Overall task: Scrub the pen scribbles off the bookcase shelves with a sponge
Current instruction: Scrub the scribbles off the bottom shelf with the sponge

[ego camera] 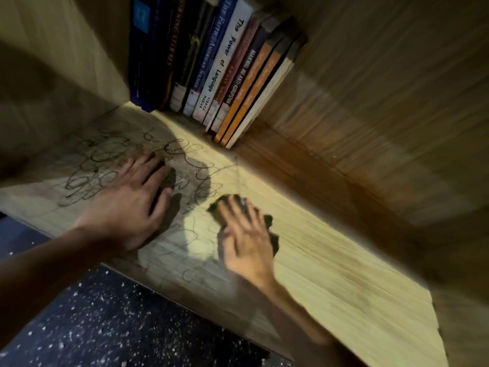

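Your right hand (247,234) pressed the sponge (267,223) flat-fingered; remaining scribbles (100,160) lay toward the frame's left, under your flat, empty left hand (132,205).

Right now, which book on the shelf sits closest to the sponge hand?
The pale cream book at the right end of the row, beside the two orange ones. Its lower corner lies nearest the right hand pressing the sponge.

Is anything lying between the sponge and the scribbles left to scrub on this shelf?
Only the left hand, resting flat on the scribbles. The right hand presses the sponge just right of them; the books stand behind, out of the way.
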Motion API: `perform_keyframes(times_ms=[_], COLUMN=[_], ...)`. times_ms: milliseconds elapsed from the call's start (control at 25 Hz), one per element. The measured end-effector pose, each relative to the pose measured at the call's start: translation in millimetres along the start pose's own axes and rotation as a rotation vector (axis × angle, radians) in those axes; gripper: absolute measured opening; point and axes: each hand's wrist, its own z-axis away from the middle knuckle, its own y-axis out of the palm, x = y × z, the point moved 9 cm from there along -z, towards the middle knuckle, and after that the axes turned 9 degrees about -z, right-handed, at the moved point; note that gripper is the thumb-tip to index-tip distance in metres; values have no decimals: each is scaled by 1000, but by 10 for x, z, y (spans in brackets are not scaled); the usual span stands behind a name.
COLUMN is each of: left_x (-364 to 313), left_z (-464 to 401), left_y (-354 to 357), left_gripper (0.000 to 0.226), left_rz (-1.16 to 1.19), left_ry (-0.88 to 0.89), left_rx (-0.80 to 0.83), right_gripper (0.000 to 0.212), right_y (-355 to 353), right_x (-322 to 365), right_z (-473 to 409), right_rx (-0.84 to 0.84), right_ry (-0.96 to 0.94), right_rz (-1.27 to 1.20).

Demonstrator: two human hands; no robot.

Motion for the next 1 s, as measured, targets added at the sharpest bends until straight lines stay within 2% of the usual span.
perform_keyframes(times_ms=[80, 160, 200, 320, 400, 560, 680, 760, 880, 920, 1000], left_x=[-19, -20, -18, 16, -32, -11, -40, -2, -8, -14, -23], left_z=[24, 67, 97, 231, 304, 337, 306, 298, 297, 289, 297], left_y=[-35, -101, -110, -117, -125, -172, -201, -219, -215, -223, -240], left_gripper=[74, 73, 74, 76, 77, 80, 82, 81, 80, 80, 80], left_rz=[13, 16, 14, 12, -19, 64, 46, 64, 42, 42, 50], left_ry=[-2, -22, -33, -84, -81, -121, -89, -125, -130, -126, -110], left_rx=[-25, -51, -51, -45, -21, -9, 6, 6, 10, -2, -8], right_gripper=[48, 50, 50, 52, 55, 46, 33, 30, 40, 42, 42], right_y=[43, -130, -239, -390, -275, -14, -180, -294, -620, -643, -571], right_x=[62, -238, -461, -860, -561, 252, 201, -81, -577, -635, -535], right_z=[510, 540, 390, -104, -101, 481, 463, 166, -295, -388, -523], right_rx=[124, 91, 45, -110, -94, 100, 143, 18, -406, -473, -471], right_ry=[-183, -317, -234, 276, 344, -27, -187, -174, 219, 318, 362], right_rz=[32, 90, 77, 18, 53, -65, -87, 23, 84, 93, 113])
